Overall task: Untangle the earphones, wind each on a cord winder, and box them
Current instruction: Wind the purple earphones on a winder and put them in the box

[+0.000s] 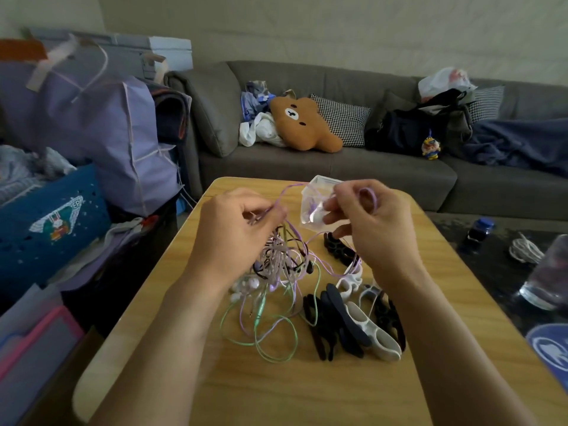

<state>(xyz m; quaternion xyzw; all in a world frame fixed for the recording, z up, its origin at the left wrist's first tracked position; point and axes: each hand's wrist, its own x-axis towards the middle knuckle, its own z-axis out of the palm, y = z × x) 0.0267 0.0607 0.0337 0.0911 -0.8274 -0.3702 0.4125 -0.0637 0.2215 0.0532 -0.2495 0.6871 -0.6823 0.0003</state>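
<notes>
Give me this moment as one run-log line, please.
stage: untangling | left hand: grips earphone tangle | right hand: pinches purple cord | cord winders: unused on table | clear box: behind hands

tangled earphones, cord winders beside

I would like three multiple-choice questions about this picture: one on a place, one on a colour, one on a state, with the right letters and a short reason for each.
1. Where do the cord winders lie?
A. on the sofa
B. on the table, near the right forearm
C. in the blue basket

2. What colour is the cord looping loose nearest the camera?
A. red
B. yellow
C. pale green

3. In what state are the earphones?
A. tangled in a heap
B. wound on winders
C. boxed

Answers:
B, they rest on the wooden table.
C, its loops look pale green.
A, the cords cross under the left hand.
</notes>
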